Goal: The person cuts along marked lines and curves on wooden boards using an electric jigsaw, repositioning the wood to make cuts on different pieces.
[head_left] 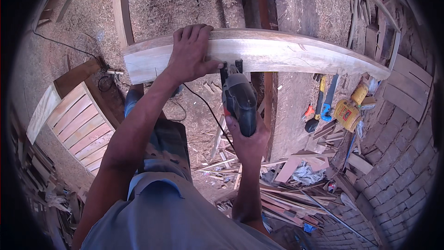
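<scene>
Right hand (249, 141) clamped round dark grey handheld power saw (239, 102), left hand (189, 53) pressing long curved pale wooden plank (286, 51) just beside the blade: risky, should the saw kick sideways.

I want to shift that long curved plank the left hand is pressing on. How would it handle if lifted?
The curved plank looks thick and solid, so probably stiff and fairly heavy. Its length and bow suggest it may swing or tip if lifted at one end. The left hand steadying it hints it can shift.
</scene>
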The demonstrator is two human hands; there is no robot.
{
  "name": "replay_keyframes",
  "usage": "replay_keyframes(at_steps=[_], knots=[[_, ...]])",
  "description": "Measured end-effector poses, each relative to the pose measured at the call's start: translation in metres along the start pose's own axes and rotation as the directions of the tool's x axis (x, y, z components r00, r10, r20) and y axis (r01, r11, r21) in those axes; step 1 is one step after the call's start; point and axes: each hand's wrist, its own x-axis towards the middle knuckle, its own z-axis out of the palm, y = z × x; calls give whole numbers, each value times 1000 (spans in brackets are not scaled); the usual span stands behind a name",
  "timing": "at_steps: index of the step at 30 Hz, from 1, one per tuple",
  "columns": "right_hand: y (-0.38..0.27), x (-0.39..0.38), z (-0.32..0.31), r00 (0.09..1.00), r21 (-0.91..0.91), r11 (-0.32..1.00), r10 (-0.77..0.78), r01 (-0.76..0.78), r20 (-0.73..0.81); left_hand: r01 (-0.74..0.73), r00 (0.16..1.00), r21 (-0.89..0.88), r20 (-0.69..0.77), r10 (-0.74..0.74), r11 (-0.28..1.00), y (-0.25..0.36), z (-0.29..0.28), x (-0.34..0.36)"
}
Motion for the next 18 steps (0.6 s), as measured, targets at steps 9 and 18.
replay_keyframes(at_steps=[9, 18], knots=[[-7, 2, 0, 998, -11, 998, 55, -55, 8, 12, 1000, -32, 25, -11, 999, -1, -4, 3], [16, -11, 4, 999, -54, 998, 33, -35, -27, 9, 997, -5, 83, -9, 1000, -4, -4, 7]])
